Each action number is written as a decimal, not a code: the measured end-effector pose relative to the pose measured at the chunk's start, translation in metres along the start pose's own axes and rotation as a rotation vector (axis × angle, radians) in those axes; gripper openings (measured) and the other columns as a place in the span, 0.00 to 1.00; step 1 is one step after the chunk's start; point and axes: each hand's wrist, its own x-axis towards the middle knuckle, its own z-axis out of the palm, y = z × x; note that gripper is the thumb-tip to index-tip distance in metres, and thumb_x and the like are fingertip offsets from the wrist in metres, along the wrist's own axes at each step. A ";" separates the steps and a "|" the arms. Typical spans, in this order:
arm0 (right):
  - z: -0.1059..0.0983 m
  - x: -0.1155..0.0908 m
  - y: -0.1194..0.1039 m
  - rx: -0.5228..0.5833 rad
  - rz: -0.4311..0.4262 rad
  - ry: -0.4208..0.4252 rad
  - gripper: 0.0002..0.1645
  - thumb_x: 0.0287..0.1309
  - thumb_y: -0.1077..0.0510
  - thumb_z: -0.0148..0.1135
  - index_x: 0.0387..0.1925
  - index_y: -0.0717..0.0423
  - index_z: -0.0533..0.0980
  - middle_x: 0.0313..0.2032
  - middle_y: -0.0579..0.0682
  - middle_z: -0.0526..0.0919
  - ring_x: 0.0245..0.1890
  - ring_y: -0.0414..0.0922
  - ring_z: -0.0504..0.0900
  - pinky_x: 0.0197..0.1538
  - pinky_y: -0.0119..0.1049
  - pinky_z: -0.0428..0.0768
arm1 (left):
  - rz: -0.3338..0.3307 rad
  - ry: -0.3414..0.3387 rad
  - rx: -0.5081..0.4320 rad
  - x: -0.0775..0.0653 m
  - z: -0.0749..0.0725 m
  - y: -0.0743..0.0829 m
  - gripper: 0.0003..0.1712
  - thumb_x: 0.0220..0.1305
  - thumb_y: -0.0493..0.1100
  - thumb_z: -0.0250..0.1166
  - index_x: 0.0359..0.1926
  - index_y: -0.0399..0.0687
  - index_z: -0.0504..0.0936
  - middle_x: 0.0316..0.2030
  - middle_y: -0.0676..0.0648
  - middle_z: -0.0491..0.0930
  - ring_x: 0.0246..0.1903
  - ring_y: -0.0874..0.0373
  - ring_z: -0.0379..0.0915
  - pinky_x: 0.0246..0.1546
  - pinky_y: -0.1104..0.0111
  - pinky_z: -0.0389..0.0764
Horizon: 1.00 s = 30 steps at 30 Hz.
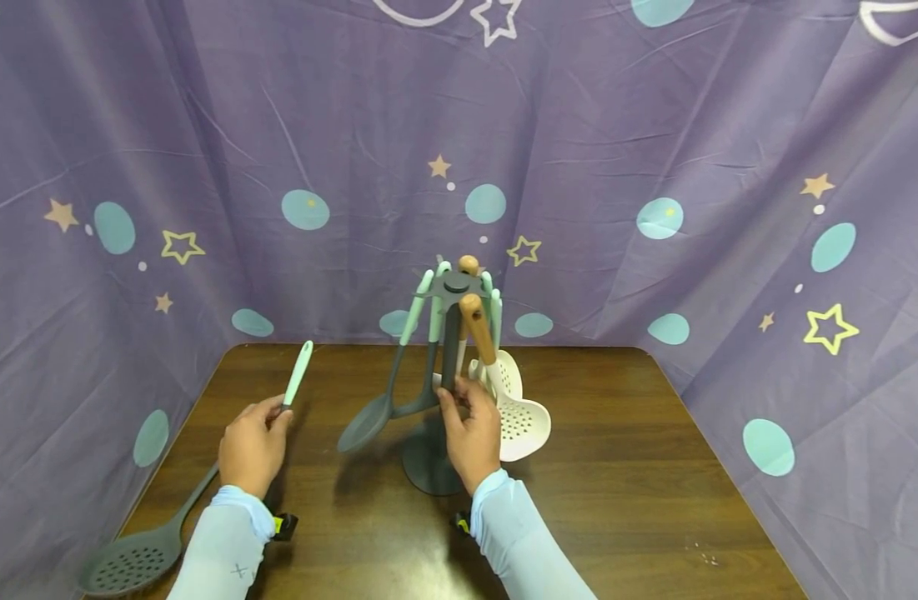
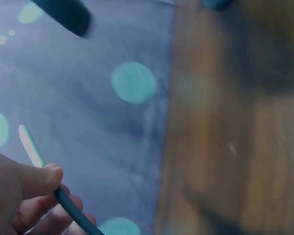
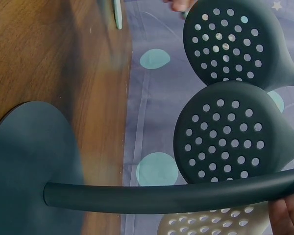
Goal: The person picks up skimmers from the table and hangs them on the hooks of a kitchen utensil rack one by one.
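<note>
In the head view my left hand (image 1: 254, 442) pinches a grey skimmer (image 1: 132, 560) where its mint-green handle (image 1: 298, 375) meets the grey neck. The handle end points up and away, and the perforated head lies low at the left. The left wrist view shows thumb and fingers around the thin handle (image 2: 72, 208). My right hand (image 1: 475, 429) grips the dark pole (image 3: 176, 198) of a utensil stand (image 1: 432, 467), above its round base. Dark perforated heads (image 3: 220, 132) hang beside the pole in the right wrist view, with a cream perforated head (image 3: 210, 225) behind it.
On the stand hang several utensils, among them a grey spoon-shaped one (image 1: 366, 422) at the left and a white skimmer (image 1: 524, 425) with a wooden handle at the right. The brown table (image 1: 616, 467) meets a purple patterned curtain (image 1: 579, 125) behind and on both sides.
</note>
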 end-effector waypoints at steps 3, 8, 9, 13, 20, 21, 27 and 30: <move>0.000 0.000 0.000 -0.001 0.005 -0.005 0.10 0.64 0.63 0.71 0.45 0.60 0.82 0.36 0.53 0.87 0.37 0.48 0.87 0.42 0.38 0.87 | 0.035 0.084 -0.061 0.001 -0.005 0.015 0.17 0.66 0.38 0.72 0.55 0.45 0.87 0.38 0.43 0.88 0.37 0.43 0.85 0.37 0.52 0.81; -0.001 0.000 0.000 0.001 0.022 -0.018 0.10 0.64 0.61 0.71 0.46 0.60 0.82 0.37 0.52 0.87 0.38 0.46 0.87 0.42 0.37 0.87 | 0.077 0.192 -0.216 0.002 -0.016 0.042 0.17 0.64 0.35 0.74 0.54 0.42 0.88 0.38 0.44 0.89 0.35 0.69 0.80 0.34 0.82 0.73; -0.001 0.000 0.000 0.001 0.021 -0.019 0.10 0.64 0.61 0.71 0.46 0.60 0.82 0.37 0.52 0.87 0.37 0.46 0.87 0.42 0.37 0.88 | 0.081 0.207 -0.254 0.003 -0.019 0.048 0.17 0.63 0.34 0.74 0.54 0.42 0.88 0.38 0.44 0.89 0.35 0.73 0.77 0.34 0.85 0.72; -0.001 0.000 0.000 0.006 0.014 -0.017 0.10 0.64 0.61 0.71 0.46 0.60 0.82 0.36 0.53 0.87 0.37 0.47 0.87 0.41 0.36 0.88 | 0.094 0.250 -0.373 0.002 -0.032 0.068 0.17 0.62 0.33 0.75 0.53 0.41 0.89 0.38 0.43 0.88 0.34 0.78 0.74 0.32 0.85 0.73; -0.002 0.000 0.002 -0.004 0.008 -0.012 0.10 0.64 0.62 0.72 0.45 0.61 0.82 0.36 0.53 0.87 0.37 0.46 0.87 0.42 0.37 0.87 | 0.141 0.307 -0.493 -0.001 -0.045 0.092 0.17 0.61 0.34 0.76 0.51 0.44 0.90 0.35 0.46 0.88 0.32 0.74 0.78 0.30 0.84 0.75; -0.002 0.000 0.002 -0.004 0.008 -0.011 0.10 0.64 0.62 0.71 0.45 0.61 0.82 0.37 0.53 0.87 0.37 0.46 0.87 0.42 0.37 0.87 | 0.147 0.312 -0.512 -0.001 -0.046 0.095 0.17 0.60 0.33 0.76 0.51 0.44 0.90 0.35 0.47 0.88 0.32 0.74 0.79 0.30 0.84 0.75; -0.002 0.000 0.001 -0.004 0.022 -0.016 0.10 0.64 0.62 0.71 0.46 0.61 0.82 0.37 0.53 0.87 0.37 0.47 0.87 0.42 0.38 0.87 | 0.188 0.307 -0.610 -0.006 -0.051 0.110 0.18 0.59 0.29 0.76 0.50 0.42 0.90 0.34 0.54 0.86 0.32 0.72 0.81 0.30 0.83 0.77; -0.002 0.000 0.000 -0.002 0.025 -0.019 0.11 0.64 0.62 0.71 0.46 0.61 0.82 0.37 0.53 0.87 0.37 0.47 0.87 0.42 0.37 0.87 | 0.221 0.267 -0.669 -0.010 -0.053 0.119 0.18 0.59 0.28 0.74 0.51 0.40 0.89 0.35 0.54 0.86 0.32 0.69 0.82 0.33 0.81 0.80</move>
